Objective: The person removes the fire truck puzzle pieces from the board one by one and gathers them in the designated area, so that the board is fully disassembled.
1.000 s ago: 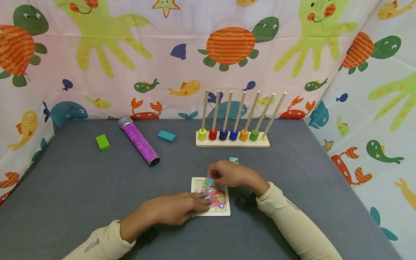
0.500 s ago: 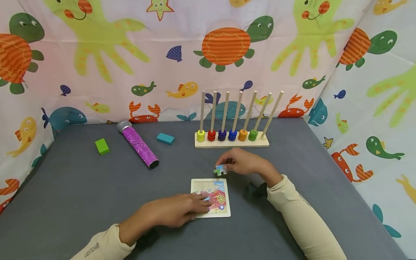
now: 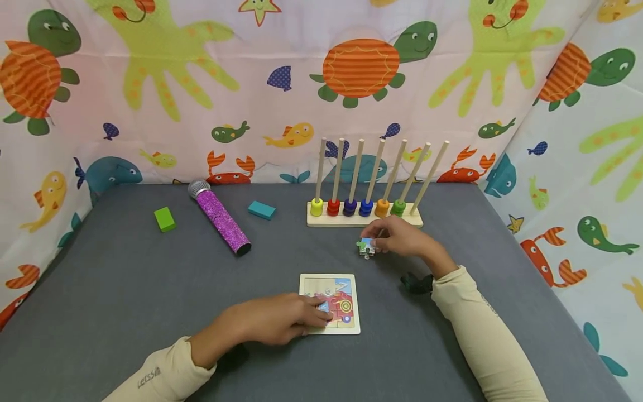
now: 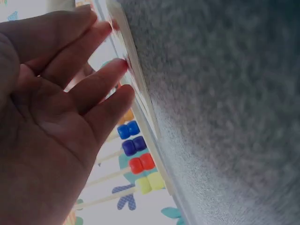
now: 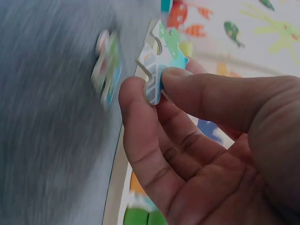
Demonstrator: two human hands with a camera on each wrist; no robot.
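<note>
My right hand (image 3: 402,239) is beyond the puzzle board, in front of the bead rack. It pinches a jigsaw piece (image 5: 164,54) between thumb and index finger; the piece is white, green and blue. Another jigsaw piece (image 5: 108,72) lies on the table just under it, blurred in the right wrist view. My left hand (image 3: 281,318) rests its extended fingers on the lower left of the wooden puzzle board (image 3: 326,276). Red, pink and blue pieces fill the board's right side, and bare wood shows at its upper left. The fingers hide part of the picture.
A wooden bead rack (image 3: 364,220) with tall pegs stands at the back, close behind my right hand. To the left lie a purple glitter microphone (image 3: 223,222), a green block (image 3: 164,219) and a teal block (image 3: 262,210). A printed cloth (image 3: 281,106) hangs behind the table.
My right hand has lifted the jigsaw piece off the board's top area and carried it back and right, over the other piece. My left hand has stayed on the board.
</note>
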